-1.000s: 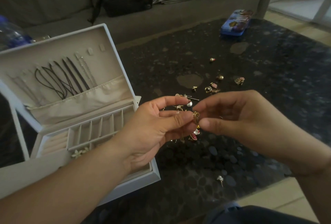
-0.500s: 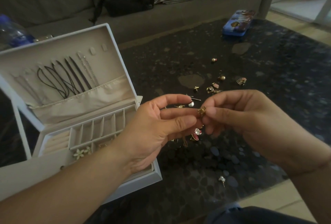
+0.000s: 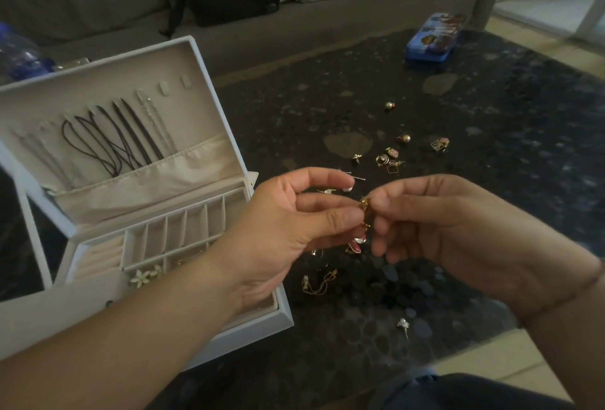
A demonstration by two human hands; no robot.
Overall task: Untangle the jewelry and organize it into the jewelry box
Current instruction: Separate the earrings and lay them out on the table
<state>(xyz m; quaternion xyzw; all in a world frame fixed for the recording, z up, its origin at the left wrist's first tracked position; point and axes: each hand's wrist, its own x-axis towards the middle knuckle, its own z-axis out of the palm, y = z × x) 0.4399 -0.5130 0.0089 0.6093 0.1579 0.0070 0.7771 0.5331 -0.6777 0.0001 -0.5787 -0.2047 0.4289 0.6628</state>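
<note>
White jewelry box (image 3: 193, 59) holds black cords (image 3: 111, 144); both hands (image 3: 278, 223) (image 3: 458, 236) pinch gold jewelry (image 3: 364, 205).

- Gold cluster (image 3: 365, 210) pinched between both hands: shiny yellow metal with a glossy red piece hanging below.
- Jewelry box (image 3: 196, 59), left of the hands: smooth matt white shell, soft beige cloth-like lining and pocket.
- Cords (image 3: 108, 144) in its lid: thin, matt black.
- Bench (image 3: 491, 147) under the hands: dark, speckled, stone-like, slightly glossy.
- Loose earrings (image 3: 389, 159) beyond the hands: bright gold metal, some pearly beads.
- Case (image 3: 432, 39) far beyond: glossy blue, printed.
</note>
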